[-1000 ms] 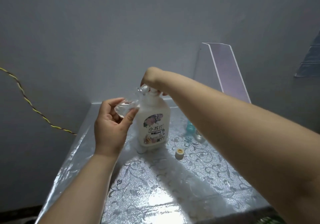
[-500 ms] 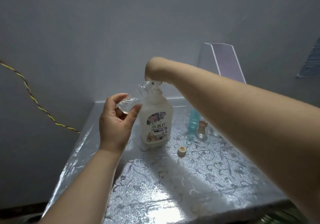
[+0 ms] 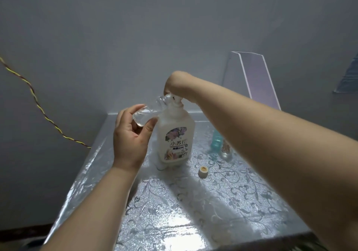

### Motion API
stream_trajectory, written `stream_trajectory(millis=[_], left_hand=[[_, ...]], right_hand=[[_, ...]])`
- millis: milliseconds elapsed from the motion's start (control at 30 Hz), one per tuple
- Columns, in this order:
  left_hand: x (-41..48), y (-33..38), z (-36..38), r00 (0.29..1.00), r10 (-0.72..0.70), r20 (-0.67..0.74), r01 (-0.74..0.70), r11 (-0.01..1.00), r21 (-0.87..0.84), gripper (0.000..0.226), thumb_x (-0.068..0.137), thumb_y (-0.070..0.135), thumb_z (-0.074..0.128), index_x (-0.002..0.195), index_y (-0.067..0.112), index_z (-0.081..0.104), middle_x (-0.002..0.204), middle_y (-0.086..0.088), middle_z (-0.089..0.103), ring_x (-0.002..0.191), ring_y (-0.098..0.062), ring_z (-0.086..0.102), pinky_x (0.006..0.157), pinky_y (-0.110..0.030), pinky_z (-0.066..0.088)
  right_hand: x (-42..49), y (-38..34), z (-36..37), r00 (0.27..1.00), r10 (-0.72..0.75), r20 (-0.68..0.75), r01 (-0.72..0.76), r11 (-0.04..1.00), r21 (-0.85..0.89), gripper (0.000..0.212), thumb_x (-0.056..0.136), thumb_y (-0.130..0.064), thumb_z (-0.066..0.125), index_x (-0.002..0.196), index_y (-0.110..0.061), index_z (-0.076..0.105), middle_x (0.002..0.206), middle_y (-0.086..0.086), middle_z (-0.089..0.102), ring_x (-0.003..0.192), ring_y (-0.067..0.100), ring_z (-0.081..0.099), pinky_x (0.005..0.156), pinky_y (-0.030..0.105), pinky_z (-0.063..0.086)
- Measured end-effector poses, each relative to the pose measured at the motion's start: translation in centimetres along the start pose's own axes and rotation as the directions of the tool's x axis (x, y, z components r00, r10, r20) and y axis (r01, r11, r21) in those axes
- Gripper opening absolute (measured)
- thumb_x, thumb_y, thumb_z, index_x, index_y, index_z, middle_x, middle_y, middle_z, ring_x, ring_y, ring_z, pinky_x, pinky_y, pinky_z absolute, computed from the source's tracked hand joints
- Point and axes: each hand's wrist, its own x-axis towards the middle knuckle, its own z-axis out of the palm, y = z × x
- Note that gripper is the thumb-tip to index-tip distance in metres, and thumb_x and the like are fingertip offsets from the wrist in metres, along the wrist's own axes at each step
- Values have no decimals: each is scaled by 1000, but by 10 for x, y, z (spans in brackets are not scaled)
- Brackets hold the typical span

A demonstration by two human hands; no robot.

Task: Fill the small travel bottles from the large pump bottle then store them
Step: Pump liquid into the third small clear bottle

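fingers of right hand [image 3: 175, 85] hidden, pump head [image 3: 173, 98] mostly covered

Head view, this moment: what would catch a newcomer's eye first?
The large white pump bottle stands mid-table, with the right hand bent down over its pump head. Just left of it, the left hand holds a small clear travel bottle tilted, mouth up at the spout. A loose cap lies on the silvery floral table to the pump bottle's right.
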Motion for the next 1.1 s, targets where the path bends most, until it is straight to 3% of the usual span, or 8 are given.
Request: stream_trajectory(millis=[67,167,367,533,700,867,933,1100], left_hand=[[-1,3,0,1000,5,6,-5,1000,-4,30,83,48,67,108,46,52,98,15,49,63,-9,43,65,-10,42],[-1,5,-1,1000,11,11,-11,1000,-5,29,83,46,66,109,47,52,102,16,49,67,-18,46,67,-14,44],[-2,8,0,1000,-2,-16,2,1000,1,36,82,39,63,116,31,55,99,15,46,64,-1,42,67,-7,39],[-2,12,0,1000,-4,-7,4,1000,-1,40,81,35,64,119,24,56,96,13,44,63,2,43,67,-5,38],[-1,17,-3,1000,16,4,-16,1000,10,45,81,35,64,124,21,55,101,3,47,61,5,46,66,-4,39],[0,20,-4,1000,14,16,-15,1000,10,50,81,36,63,127,20,54,107,2,49,61,3,47,66,-4,40],[0,19,-4,1000,18,11,-19,1000,19,51,81,37,63,128,20,54,107,2,49,61,2,47,66,-4,40],[0,16,-4,1000,11,0,-11,1000,20,52,81,35,64,129,18,54,106,0,49,60,1,47,65,-4,39]], right_hand=[[-5,-2,-12,1000,17,-1,-16,975,221,33,92,-7,52,123,0,58,125,15,62,111,28,62,60,17,40],[-5,1,-17,992,-32,-120,47,991,123,31,90,-7,54,120,1,59,122,16,63,111,27,63,57,10,37],[0,0,2,999,-22,-31,26,990,136,32,95,-6,47,124,0,57,124,16,62,112,27,63,73,24,50],[5,8,10,999,29,-22,-26,990,140,33,96,-6,44,126,4,54,125,19,61,114,31,62,56,16,39],[8,-1,2,999,9,38,-6,997,-81,42,89,-14,57,130,-6,57,131,7,59,111,25,60,90,28,47],[1,5,-15,991,-43,-123,62,986,158,12,94,-12,50,100,-9,60,93,9,58,66,19,51,51,13,36],[4,4,-14,999,-42,-25,42,999,19,14,97,-14,46,88,-9,54,82,6,57,60,16,50,46,17,38],[16,-3,2,995,61,82,-38,966,-255,43,93,-12,52,136,-7,51,137,7,55,125,24,52,95,29,45]])
